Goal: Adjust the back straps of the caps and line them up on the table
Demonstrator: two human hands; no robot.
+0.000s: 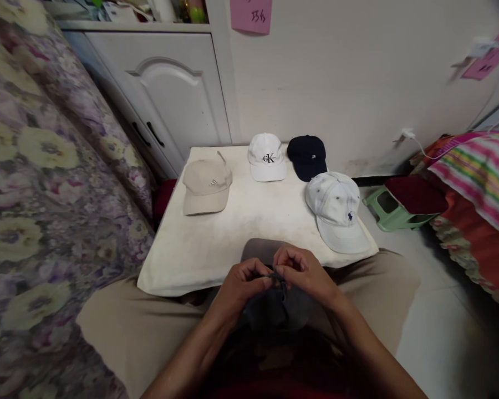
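A dark grey cap [263, 250] lies over my lap, its brim resting on the near edge of the cloth-covered table [233, 249]. Above its back, my left hand [249, 280] pinches one part of the cap's dark strap [283, 291]. Facing it, my right hand [301, 271] pinches the strap too, fingertips close to the left ones. A short strap end hangs below the fingers. My hands hide much of the cap, and the buckle cannot be made out.
On the table stand a beige cap [207, 188], a white cap [267, 158], a navy cap [307, 157] and a pale cap [336, 210]. A floral curtain [45, 221] hangs at left, beside a white cabinet [166, 94]. At right is a green stool [403, 205].
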